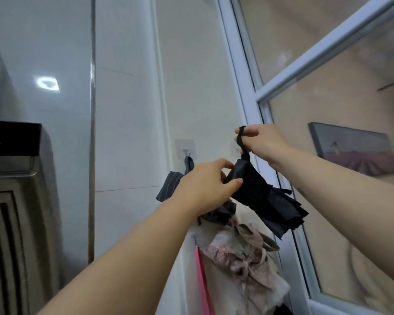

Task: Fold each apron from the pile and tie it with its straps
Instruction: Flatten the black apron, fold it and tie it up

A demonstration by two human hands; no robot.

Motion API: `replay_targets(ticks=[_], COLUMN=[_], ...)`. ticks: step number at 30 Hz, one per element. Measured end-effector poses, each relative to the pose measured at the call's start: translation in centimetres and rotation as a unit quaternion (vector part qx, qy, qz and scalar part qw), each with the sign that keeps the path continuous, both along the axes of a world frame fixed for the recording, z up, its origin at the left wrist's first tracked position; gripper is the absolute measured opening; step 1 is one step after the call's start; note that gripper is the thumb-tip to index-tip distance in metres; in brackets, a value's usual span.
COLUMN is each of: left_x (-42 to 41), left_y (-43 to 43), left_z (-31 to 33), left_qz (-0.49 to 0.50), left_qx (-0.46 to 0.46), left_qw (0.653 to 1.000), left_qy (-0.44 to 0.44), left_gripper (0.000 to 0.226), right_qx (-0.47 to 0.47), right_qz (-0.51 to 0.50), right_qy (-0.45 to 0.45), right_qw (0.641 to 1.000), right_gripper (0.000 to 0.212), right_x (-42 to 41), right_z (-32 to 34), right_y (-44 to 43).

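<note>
A folded black apron [257, 192] is held up against the white tiled wall, its bundle tied around the middle with loose ends fanning down to the right. My left hand [205, 185] grips the bundle's upper left end. My right hand [264, 142] pinches its black strap loop [241, 138] just above the bundle. Behind my left hand a dark striped apron [168, 185] hangs from a clear wall hook [185, 152]. Below hangs a bundled pink floral apron [241, 253].
A glass sliding door with a pale frame [248, 92] stands right of the hooks; a framed picture [353, 148] shows through it. A range hood [11, 160] juts out at the left. A pink strap [203, 283] dangles low on the wall.
</note>
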State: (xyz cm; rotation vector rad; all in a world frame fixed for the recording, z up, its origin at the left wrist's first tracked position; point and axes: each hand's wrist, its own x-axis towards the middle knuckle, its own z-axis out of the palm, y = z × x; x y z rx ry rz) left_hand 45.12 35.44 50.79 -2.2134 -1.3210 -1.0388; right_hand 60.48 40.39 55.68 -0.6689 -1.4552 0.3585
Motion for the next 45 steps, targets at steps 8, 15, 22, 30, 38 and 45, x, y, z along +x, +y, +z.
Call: replay_targets(ticks=[8, 15, 22, 30, 38, 45], left_x=[-2.8, -3.4, -3.6, -3.8, -4.2, -9.9], left_y=[3.5, 4.5, 4.7, 4.9, 3.4, -4.4], left_z=[-0.5, -0.8, -0.9, -1.4, -2.4, -7.2], left_qz=[0.218, 0.219, 0.209, 0.186, 0.202, 0.214], left_qx=[0.109, 0.123, 0.143, 0.187, 0.205, 0.185], left_qw=[0.947, 0.942, 0.941, 0.939, 0.933, 0.949], left_qy=[0.211, 0.221, 0.224, 0.220, 0.215, 0.141], left_gripper=[0.038, 0.037, 0.037, 0.035, 0.033, 0.032], right_qx=[-0.040, -0.046, -0.033, -0.023, 0.135, 0.184], right_qz=[-0.099, -0.145, -0.159, -0.197, -0.181, -0.095], right_qy=[-0.077, -0.087, -0.134, -0.146, -0.232, -0.231], right_qw=[0.991, 0.985, 0.978, 0.969, 0.946, 0.951], right_gripper=[0.022, 0.021, 0.017, 0.048, 0.020, 0.015], right_x=[2.2, 2.6, 1.2, 0.1, -4.5, -11.1], right_z=[0.0, 0.8, 1.7, -1.5, -4.1, -8.9], right_y=[7.0, 10.9, 12.5, 12.4, 5.6, -2.5])
